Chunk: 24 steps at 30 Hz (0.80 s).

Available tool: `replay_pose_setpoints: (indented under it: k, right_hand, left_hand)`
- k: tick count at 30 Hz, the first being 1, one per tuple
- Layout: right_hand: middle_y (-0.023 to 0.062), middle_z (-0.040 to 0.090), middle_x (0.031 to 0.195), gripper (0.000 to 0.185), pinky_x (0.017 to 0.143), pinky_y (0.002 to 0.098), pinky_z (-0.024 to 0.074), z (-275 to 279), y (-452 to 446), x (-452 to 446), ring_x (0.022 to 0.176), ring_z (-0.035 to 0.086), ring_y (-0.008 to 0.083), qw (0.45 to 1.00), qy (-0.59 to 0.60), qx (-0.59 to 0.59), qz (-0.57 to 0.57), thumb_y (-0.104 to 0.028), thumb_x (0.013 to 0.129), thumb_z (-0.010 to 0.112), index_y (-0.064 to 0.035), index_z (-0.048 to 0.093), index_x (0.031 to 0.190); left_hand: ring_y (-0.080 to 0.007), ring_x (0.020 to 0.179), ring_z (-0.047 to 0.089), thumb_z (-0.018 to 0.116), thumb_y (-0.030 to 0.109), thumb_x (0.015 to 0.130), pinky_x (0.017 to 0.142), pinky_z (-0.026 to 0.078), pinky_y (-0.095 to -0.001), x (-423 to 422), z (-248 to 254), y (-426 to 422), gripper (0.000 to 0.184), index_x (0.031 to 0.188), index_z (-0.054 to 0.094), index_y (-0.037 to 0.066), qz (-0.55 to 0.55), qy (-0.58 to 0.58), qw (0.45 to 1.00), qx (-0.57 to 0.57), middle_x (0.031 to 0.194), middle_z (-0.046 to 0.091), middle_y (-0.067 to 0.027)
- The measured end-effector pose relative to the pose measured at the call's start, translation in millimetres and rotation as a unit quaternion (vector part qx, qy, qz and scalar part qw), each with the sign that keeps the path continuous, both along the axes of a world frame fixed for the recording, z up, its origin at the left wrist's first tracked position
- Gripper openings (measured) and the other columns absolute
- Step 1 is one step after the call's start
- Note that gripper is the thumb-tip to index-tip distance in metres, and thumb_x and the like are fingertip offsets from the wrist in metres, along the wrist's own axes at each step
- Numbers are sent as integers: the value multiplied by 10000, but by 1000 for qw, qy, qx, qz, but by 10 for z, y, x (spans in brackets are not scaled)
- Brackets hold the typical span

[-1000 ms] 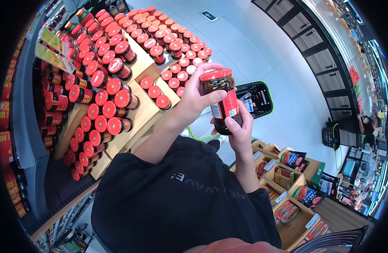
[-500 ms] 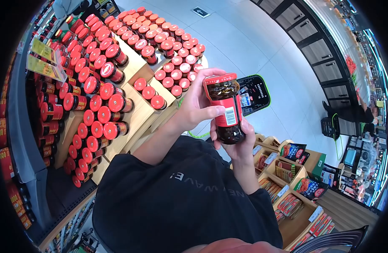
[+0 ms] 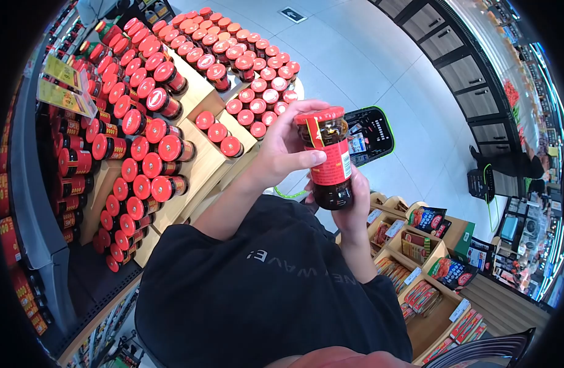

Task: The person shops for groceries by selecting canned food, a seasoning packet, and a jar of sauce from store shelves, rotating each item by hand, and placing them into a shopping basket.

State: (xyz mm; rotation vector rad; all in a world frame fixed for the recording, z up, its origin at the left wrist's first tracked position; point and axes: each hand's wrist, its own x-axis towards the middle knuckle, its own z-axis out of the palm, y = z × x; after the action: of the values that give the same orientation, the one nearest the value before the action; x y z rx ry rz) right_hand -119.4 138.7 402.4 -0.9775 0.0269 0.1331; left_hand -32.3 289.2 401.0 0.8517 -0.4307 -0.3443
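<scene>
A glass jar [image 3: 331,162] with a red lid, a red label and dark contents is held upright, slightly tilted, in front of my chest. My left hand [image 3: 282,150] wraps round its upper part from the left, the thumb lying across the label. From below and the right, my right hand [image 3: 354,199] grips the base; some of its fingers are hidden behind the jar. The label's red text side faces me, with the barcode near its right edge. Left of my hands, many similar red-lidded jars [image 3: 170,148] stand on a stepped wooden display [image 3: 193,156].
A black basket [image 3: 380,132] with a green rim stands on the floor beyond the jar. Packaged foods fill wooden bins [image 3: 438,319] at the lower right. Price signs [image 3: 64,95] rise at the left. Another person [image 3: 518,165] is at the far right, near a second basket [image 3: 480,184].
The jar has been turned between my hands, so the barcode has moved to the label's right side and red text now shows. Both hands have kept their hold.
</scene>
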Motion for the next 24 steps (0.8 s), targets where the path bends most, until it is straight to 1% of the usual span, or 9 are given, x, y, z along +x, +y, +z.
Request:
replay_pose_setpoints:
  k: [1,3,4,10,14,16,18,22,24]
  right_hand:
    - [227,624,1011,716,618,338,600,-3,-9,1,771,684,262,1000,0,0,0,-521,908,522,82,436,1285]
    - [199,635,1037,689,644,338,604,-20,-23,-2,811,689,249,995,-42,-86,-11,-430,886,625,87,430,1297]
    - [192,636,1012,652,646,340,604,-27,-27,0,806,688,239,998,-32,-57,-11,-340,858,676,90,436,1285]
    - [175,636,969,580,624,330,598,1,-17,-9,785,688,224,998,-17,-66,-12,-311,851,654,82,462,1232]
    - [173,637,952,572,615,325,595,5,2,-17,773,687,220,996,-18,-82,-28,-319,852,654,79,468,1219]
    - [181,627,949,685,576,332,590,13,0,-20,767,675,226,993,7,-115,-23,-425,815,642,88,457,1230]
    - [182,627,951,686,574,332,590,21,-5,-20,763,675,227,993,7,-112,-20,-426,814,642,87,456,1230]
    - [186,627,953,679,573,331,589,25,-3,-19,761,676,229,994,3,-106,-14,-417,817,646,86,455,1230]
    - [186,626,951,675,574,331,589,17,2,-23,760,676,229,994,6,-109,-13,-413,820,646,86,453,1231]
  left_hand:
    - [-281,1191,556,761,149,761,1024,454,-437,-7,35,2,750,1371,345,15,0,0,1000,0,1312,510,-202]
    - [-198,1167,543,753,98,782,1008,446,-374,-23,81,-4,680,1342,379,5,12,-10,1000,16,1283,520,-134]
    - [-198,1167,543,753,98,782,1008,446,-374,-29,79,-6,680,1342,379,5,12,-9,1000,15,1283,520,-134]
    - [-221,1201,531,766,118,751,1037,421,-379,-30,101,4,743,1365,367,-3,-12,12,999,42,1318,509,-158]
    - [-222,1214,518,724,171,770,1046,407,-381,-13,66,18,741,1382,346,-7,-17,-3,999,41,1327,498,-162]
    - [-223,1217,515,707,189,776,1050,402,-381,-8,52,25,739,1386,340,-8,-20,-7,999,44,1331,494,-164]
    - [-226,1215,517,685,205,782,1052,399,-378,-15,58,25,732,1388,336,-9,-18,-15,999,36,1330,494,-163]
    - [-226,1212,518,705,190,778,1046,404,-377,-20,61,14,725,1377,346,-7,-17,-10,999,33,1332,493,-162]
    - [-193,1171,526,726,136,802,1017,425,-358,-44,98,-5,667,1342,365,-14,-6,-7,1000,26,1282,503,-148]
